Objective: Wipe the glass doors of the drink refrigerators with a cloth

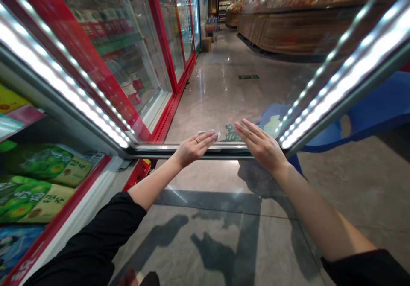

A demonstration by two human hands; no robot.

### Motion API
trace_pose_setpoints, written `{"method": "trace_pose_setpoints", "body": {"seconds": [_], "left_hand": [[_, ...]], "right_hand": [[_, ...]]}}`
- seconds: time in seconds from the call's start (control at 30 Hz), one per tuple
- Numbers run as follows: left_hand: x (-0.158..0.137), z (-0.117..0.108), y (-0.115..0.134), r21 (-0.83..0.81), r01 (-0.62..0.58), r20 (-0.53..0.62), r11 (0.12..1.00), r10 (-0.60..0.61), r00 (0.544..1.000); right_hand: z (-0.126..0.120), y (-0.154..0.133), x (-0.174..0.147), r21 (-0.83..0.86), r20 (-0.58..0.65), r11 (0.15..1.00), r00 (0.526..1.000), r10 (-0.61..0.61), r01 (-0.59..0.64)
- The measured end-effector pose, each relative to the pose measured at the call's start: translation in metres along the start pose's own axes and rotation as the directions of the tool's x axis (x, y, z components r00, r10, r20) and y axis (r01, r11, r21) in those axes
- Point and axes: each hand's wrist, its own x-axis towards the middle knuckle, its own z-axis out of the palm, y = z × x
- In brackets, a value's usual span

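Observation:
A glass door (pixel 221 94) with bright light strips along both sides stands in front of me. Low on the pane, my left hand (pixel 194 148) presses a crumpled white tissue (pixel 219 135) under its fingers. Only bits of the tissue show past the fingertips. My right hand (pixel 264 147) rests flat near the lower right corner, fingers stretched out and close together. Green lettering (pixel 231 133) shows on the glass between the two hands. Both wrists cross the door's dark bottom frame (pixel 230 153).
Green-and-cream packages (pixel 41 198) fill shelves on my left. Beyond the glass are red-framed coolers (pixel 177 81) and a wooden display counter (pixel 282 32). A blue plastic chair (pixel 368 111) stands at the right, behind the door. Grey tiled floor (pixel 205 234) lies below.

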Motion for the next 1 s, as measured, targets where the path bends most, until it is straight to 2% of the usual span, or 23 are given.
{"method": "trace_pose_setpoints", "body": {"seconds": [0.1,0.2,0.27,0.33,0.43,0.53,0.6,0.73,0.8,0.9,1.0], "left_hand": [[-0.009,0.024,0.021,-0.021,-0.089,0.103,0.996,0.091,0.991],[0.011,0.04,0.027,-0.06,-0.115,0.171,0.992,0.124,0.978],[0.023,0.039,0.022,-0.081,-0.107,0.166,0.991,0.119,0.979],[0.02,0.031,0.015,-0.083,-0.069,0.155,0.994,0.081,0.985],[-0.008,0.018,0.008,-0.066,-0.058,0.172,0.996,0.069,0.983],[-0.027,0.023,0.011,-0.092,-0.112,0.234,0.989,0.131,0.963],[-0.016,0.039,0.02,-0.135,-0.122,0.253,0.983,0.153,0.955],[0.043,0.081,0.047,-0.224,-0.143,0.223,0.964,0.193,0.955],[0.064,0.091,0.053,-0.236,-0.168,0.214,0.957,0.22,0.952],[0.056,0.079,0.043,-0.263,-0.17,0.216,0.95,0.229,0.949],[0.017,0.047,0.016,-0.247,-0.165,0.249,0.955,0.227,0.942]], "right_hand": [[-0.001,0.001,-0.004,-0.014,0.008,1.0,1.0,-0.005,0.005],[-0.001,0.0,-0.005,-0.012,-0.001,1.0,1.0,0.008,-0.008],[0.0,-0.002,-0.003,0.002,-0.018,0.999,0.999,0.038,-0.038],[0.0,-0.003,-0.001,0.004,-0.038,0.998,0.997,0.062,-0.062],[-0.001,-0.001,-0.001,-0.018,-0.08,0.997,0.994,0.074,-0.075],[0.0,0.001,-0.002,-0.018,-0.129,0.995,0.987,0.091,-0.094],[0.002,0.002,-0.003,-0.001,-0.137,0.994,0.985,0.104,-0.105],[0.003,0.005,-0.005,0.027,-0.115,0.989,0.982,0.149,-0.146],[-0.001,0.007,-0.009,0.029,-0.13,0.981,0.972,0.195,-0.192],[-0.011,0.012,-0.024,0.025,-0.153,0.967,0.955,0.255,-0.254],[-0.021,0.019,-0.046,0.024,-0.146,0.955,0.944,0.295,-0.295]]}}
